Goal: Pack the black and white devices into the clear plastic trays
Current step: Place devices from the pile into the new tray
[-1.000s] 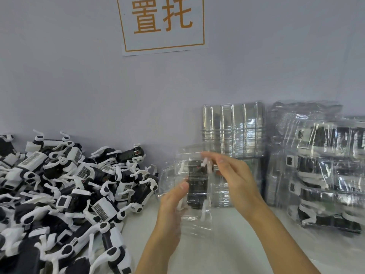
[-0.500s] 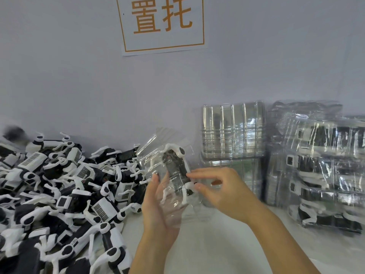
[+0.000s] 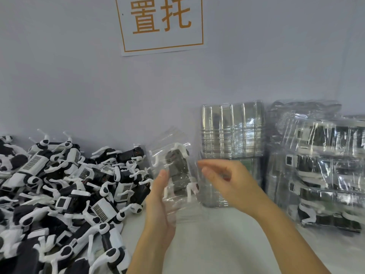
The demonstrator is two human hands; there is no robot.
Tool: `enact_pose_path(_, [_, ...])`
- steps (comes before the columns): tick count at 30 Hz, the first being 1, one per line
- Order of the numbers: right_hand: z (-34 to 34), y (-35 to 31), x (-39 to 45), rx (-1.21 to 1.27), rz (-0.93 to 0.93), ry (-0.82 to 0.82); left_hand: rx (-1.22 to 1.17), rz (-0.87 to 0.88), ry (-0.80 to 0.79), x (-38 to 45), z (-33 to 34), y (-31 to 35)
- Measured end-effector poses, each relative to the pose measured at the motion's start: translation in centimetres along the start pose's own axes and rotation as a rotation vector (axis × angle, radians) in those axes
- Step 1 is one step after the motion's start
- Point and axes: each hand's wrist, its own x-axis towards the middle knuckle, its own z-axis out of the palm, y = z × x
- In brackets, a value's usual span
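Device (image 3: pixel 177 171) in clear tray (image 3: pixel 169 147), resting on flat left hand (image 3: pixel 160 210), right hand (image 3: pixel 227 180) relaxed beside it

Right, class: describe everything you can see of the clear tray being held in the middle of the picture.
The clear tray is thin, see-through plastic with ribbed folds that catch the light. Inside sits one black and white device, its dark body running up and down and white limbs sticking out at the corners. The tray is held off the table, roughly upright and tilted. The left hand supports it from the left with nearly straight fingers; the right hand hovers close at its right edge, and contact there cannot be told.
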Motion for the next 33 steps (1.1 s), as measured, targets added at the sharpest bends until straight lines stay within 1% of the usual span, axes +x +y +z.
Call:
enact_pose_path(2, [-0.2,-1.1,0.1,0.185,0.039,0.059,0.22,0.087,-0.021,0.0,0.2,0.4])
enact_pose_path(5, [-0.4,-2.3,0.6,0.376,0.178,0.159,0.553,0.286,-0.042,-0.3,0.7,1.1])
enact_pose_path(7, [-1.2,-2.8,0.7,0.486,0.279,0.266,0.831,0.377,0.01,0.0,0.6,0.9])
enact_pose_path(9, [-2.4,-2.5,0.6,0.495,0.335,0.314,1.171,0.475,0.067,0.1,0.4,0.6])
enact_pose_path(10, [-2.9,-2.1,0.5,0.466,0.361,0.288,1.308,0.532,0.07,0.0,0.5,0.4])
enact_pose_path(11, [-3.4,-1.8,0.3,0.42,0.396,0.221,1.416,0.585,0.058,0.1,0.6,0.2])
enact_pose_path(13, [-3.7,-1.2,-0.1,0.288,0.472,0.016,1.589,0.651,0.024,0.2,0.8,-0.2])
enact_pose_path(14, [-3.5,-0.9,-0.3,0.223,0.492,-0.057,1.644,0.671,0.01,0.2,0.9,-0.4])
enact_pose_path(15, [-3.2,-0.5,-0.4,0.164,0.497,-0.082,1.674,0.687,0.002,0.3,1.0,-0.6])
enact_pose_path(16, [-2.8,0.0,-0.4,0.121,0.494,-0.058,1.684,0.696,-0.004,0.3,1.1,-0.7])
enact_pose_path(18, [-2.3,0.6,-0.4,0.09,0.501,0.042,1.679,0.683,-0.007,0.4,1.2,-1.0])
enact_pose_path(20, [-2.0,1.0,-0.3,0.132,0.513,0.092,1.645,0.623,-0.008,0.5,1.1,-1.1])
enact_pose_path(23, [-2.0,1.3,-0.2,0.181,0.509,0.137,1.48,0.499,0.001,0.7,0.9,-1.0])
enact_pose_path(25, [-2.2,1.4,-0.1,0.216,0.527,0.167,1.283,0.443,0.074,0.8,0.8,-1.0])
enact_pose_path(27, [-2.4,1.4,0.0,0.278,0.545,0.177,1.001,0.374,0.159,1.0,0.5,-0.8])
enact_pose_path(28, [-2.4,1.3,0.0,0.293,0.545,0.169,0.824,0.306,0.179,1.1,0.5,-0.7])
enact_pose_path(30, [-2.5,1.0,-0.1,0.262,0.534,0.109,0.504,0.105,0.223,1.2,0.6,-0.4])
enact_pose_path(31, [-2.5,0.8,-0.2,0.233,0.526,0.068,0.411,0.004,0.25,1.2,0.6,-0.2])
enact_pose_path(33, [-2.7,0.5,-0.3,0.211,0.521,0.019,0.347,-0.106,0.274,1.4,0.1,-0.1])
